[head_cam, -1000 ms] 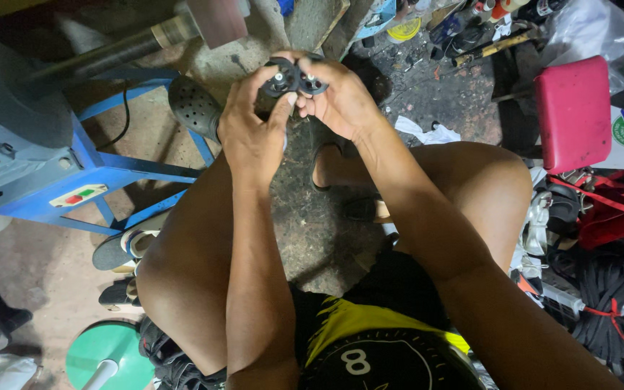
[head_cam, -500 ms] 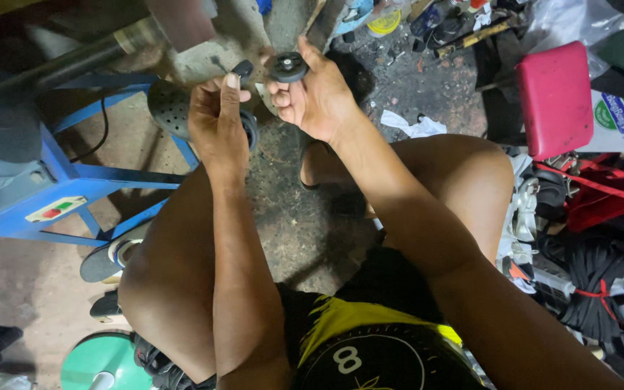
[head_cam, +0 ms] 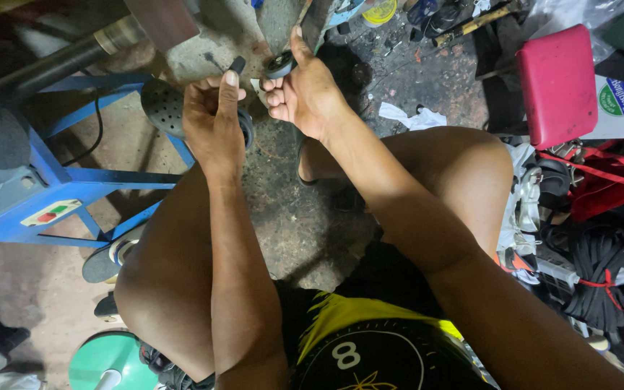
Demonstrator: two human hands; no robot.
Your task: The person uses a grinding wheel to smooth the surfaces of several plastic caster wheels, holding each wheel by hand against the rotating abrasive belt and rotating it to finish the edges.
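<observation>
Seated person, viewed from above. The right hand [head_cam: 305,94] pinches a small black round disc [head_cam: 280,65] between thumb and fingertips, fingers closed on its rim. The left hand [head_cam: 214,119], just beside it, is curled around a dark ring-shaped part [head_cam: 246,126], of which only an edge shows below the fingers; a small black piece [head_cam: 237,64] sits at the tip of the raised thumb. Beyond the fingers lies stained concrete floor [head_cam: 290,209]; left of them stands a blue metal frame [head_cam: 74,180].

Single head-worn view, straight down, close over knees and floor [head_cam: 283,217].
</observation>
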